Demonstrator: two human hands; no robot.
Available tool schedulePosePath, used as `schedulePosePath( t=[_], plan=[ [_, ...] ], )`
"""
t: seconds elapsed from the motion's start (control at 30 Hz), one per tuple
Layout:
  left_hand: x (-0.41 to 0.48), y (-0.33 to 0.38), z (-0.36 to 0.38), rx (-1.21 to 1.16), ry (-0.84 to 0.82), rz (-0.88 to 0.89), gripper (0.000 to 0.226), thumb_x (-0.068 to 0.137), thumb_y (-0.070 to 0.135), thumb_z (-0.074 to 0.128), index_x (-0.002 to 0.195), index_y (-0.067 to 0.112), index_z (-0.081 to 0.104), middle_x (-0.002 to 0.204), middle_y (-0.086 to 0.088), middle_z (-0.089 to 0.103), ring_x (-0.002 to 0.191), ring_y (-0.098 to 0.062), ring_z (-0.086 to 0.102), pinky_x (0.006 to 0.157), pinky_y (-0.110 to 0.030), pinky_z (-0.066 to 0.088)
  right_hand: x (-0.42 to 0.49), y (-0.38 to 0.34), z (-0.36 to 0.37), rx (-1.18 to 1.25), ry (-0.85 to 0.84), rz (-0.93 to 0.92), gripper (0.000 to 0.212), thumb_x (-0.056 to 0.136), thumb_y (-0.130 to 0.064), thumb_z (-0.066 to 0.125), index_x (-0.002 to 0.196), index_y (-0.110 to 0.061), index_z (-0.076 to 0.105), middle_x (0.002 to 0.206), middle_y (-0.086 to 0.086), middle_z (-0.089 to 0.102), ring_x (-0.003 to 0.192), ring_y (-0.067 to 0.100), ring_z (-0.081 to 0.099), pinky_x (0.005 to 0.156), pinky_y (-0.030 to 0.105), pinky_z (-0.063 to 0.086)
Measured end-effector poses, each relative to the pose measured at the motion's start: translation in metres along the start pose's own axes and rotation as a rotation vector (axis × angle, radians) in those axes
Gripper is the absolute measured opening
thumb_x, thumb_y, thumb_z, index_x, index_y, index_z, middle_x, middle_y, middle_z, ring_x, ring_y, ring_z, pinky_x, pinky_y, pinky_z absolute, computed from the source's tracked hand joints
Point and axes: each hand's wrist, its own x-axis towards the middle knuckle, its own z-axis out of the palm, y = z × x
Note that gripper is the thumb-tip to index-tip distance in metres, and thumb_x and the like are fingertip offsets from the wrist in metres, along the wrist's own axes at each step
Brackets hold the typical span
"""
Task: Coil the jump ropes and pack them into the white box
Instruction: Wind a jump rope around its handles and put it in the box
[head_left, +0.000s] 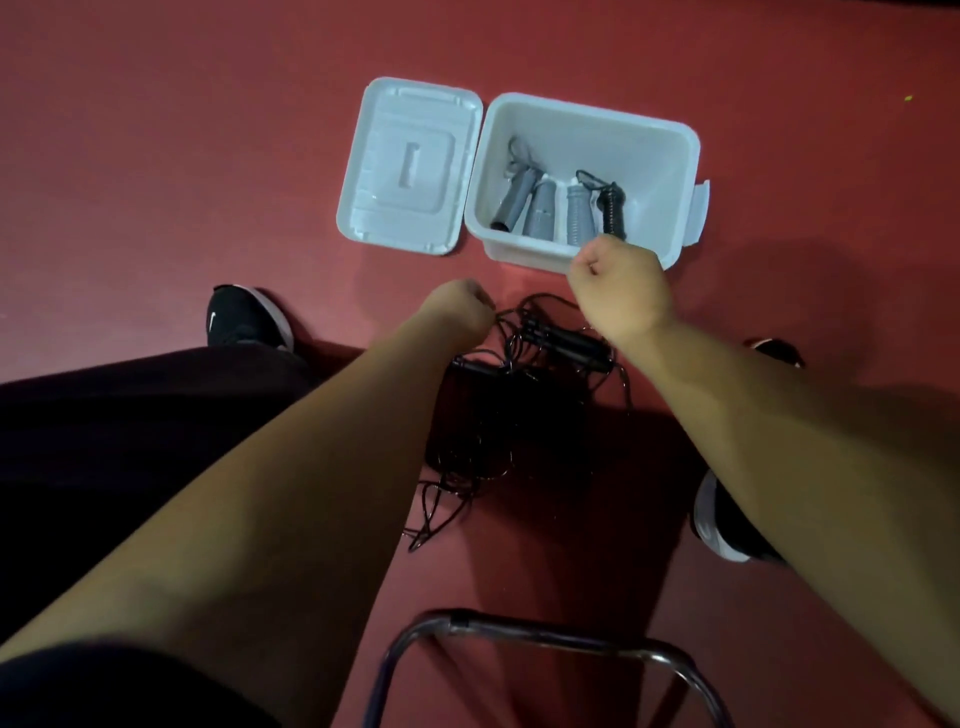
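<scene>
I see left hand (461, 307) pinching tangled black jump ropes (519, 410); right hand (618, 283) fisted, grip unclear, at front rim of white plastic box (597, 140).

The white rectangular plastic box (670, 136) and its white plastic lid (410, 166) look smooth, faintly shiny. The grey cylindrical handles (540, 210) inside look matt plastic; the black handle (612, 208) beside them is ribbed. The thin black jump-rope cords (511, 343) look smooth. The red floor (156, 156) is matt, and the curved metal chair tube (545, 631) is glossy.

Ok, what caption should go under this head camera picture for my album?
Left hand and right hand, both curled, over tangled black jump ropes beside the open white box.
</scene>
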Motion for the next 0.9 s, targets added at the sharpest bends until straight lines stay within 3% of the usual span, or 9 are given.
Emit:
schedulePosePath(
  t=[0.1, 0.17, 0.27, 0.37, 0.43, 0.53, 0.7, 0.9],
  plan=[
    [-0.016, -0.009, 0.018, 0.275, -0.098, 0.076, 0.033, 0.098, 0.011, 0.054, 0.129, 0.006, 0.067, 0.127, -0.018, 0.069, 0.115, -0.038, 0.066, 0.1, -0.046, 0.054, -0.011, 0.007, 0.014, -0.163, -0.17, -0.022, 0.022, 0.1, -0.017, 0.052, 0.093, -0.016, 0.073, 0.092, 0.002, 0.073, 0.089, 0.024, 0.066, 0.077, 0.032, 0.05],
    [-0.016, -0.014, 0.029, 0.377, -0.065, 0.127, 0.04, 0.097, 0.013, 0.055, 0.136, 0.008, 0.061, 0.135, -0.017, 0.06, 0.12, -0.04, 0.06, 0.104, -0.046, 0.051, -0.013, 0.019, 0.026, -0.196, -0.267, 0.053, 0.026, 0.101, -0.011, 0.051, 0.107, -0.013, 0.076, 0.11, 0.009, 0.075, 0.103, 0.03, 0.068, 0.09, 0.034, 0.054],
    [-0.006, -0.016, 0.046, 0.444, -0.037, 0.269, 0.057, 0.093, 0.018, 0.055, 0.149, 0.024, 0.049, 0.152, -0.006, 0.046, 0.134, -0.036, 0.047, 0.114, -0.048, 0.041, -0.013, 0.035, 0.038, -0.178, -0.354, 0.145, 0.043, 0.097, -0.003, 0.053, 0.134, -0.018, 0.07, 0.141, 0.007, 0.063, 0.122, 0.028, 0.064, 0.108, 0.031, 0.048],
    [0.004, -0.007, 0.056, 0.575, -0.174, 0.41, 0.067, 0.096, 0.023, 0.053, 0.158, 0.043, 0.035, 0.168, 0.009, 0.027, 0.147, -0.033, 0.031, 0.122, -0.053, 0.032, -0.009, 0.04, 0.044, -0.177, -0.447, 0.156, 0.052, 0.098, -0.005, 0.052, 0.145, -0.026, 0.063, 0.144, 0.004, 0.065, 0.122, 0.027, 0.065, 0.103, 0.03, 0.05],
    [0.013, -0.003, 0.058, 0.767, -0.211, 0.449, 0.065, 0.099, 0.028, 0.056, 0.157, 0.048, 0.034, 0.17, 0.011, 0.02, 0.151, -0.031, 0.026, 0.121, -0.053, 0.033, -0.007, 0.044, 0.05, -0.182, -0.476, 0.176, 0.053, 0.1, -0.005, 0.053, 0.148, -0.026, 0.061, 0.146, 0.004, 0.065, 0.126, 0.026, 0.064, 0.106, 0.029, 0.049],
    [0.023, -0.006, 0.057, 1.014, -0.096, 0.416, 0.052, 0.098, 0.037, 0.06, 0.148, 0.046, 0.047, 0.157, 0.0, 0.034, 0.14, -0.031, 0.036, 0.109, -0.048, 0.04, -0.002, 0.049, 0.063, -0.204, -0.437, 0.207, 0.053, 0.099, -0.005, 0.058, 0.149, -0.021, 0.06, 0.153, 0.006, 0.056, 0.136, 0.028, 0.057, 0.117, 0.03, 0.04],
    [0.028, -0.025, 0.048, 0.963, -0.036, 0.227, 0.046, 0.101, 0.039, 0.051, 0.147, 0.034, 0.049, 0.151, -0.009, 0.045, 0.139, -0.034, 0.042, 0.112, -0.053, 0.037, 0.002, 0.055, 0.082, -0.327, -0.46, 0.198, 0.055, 0.095, -0.014, 0.066, 0.149, -0.02, 0.056, 0.155, 0.011, 0.04, 0.138, 0.032, 0.049, 0.117, 0.032, 0.04],
    [0.029, -0.041, 0.033, 0.725, -0.019, 0.065, 0.05, 0.097, 0.023, 0.051, 0.146, 0.032, 0.047, 0.139, -0.011, 0.05, 0.129, -0.037, 0.049, 0.104, -0.054, 0.044, -0.002, 0.057, 0.086, -0.537, -0.516, 0.157, 0.044, 0.094, -0.015, 0.066, 0.135, -0.026, 0.055, 0.144, 0.007, 0.043, 0.128, 0.035, 0.055, 0.104, 0.042, 0.052]
  ],
)
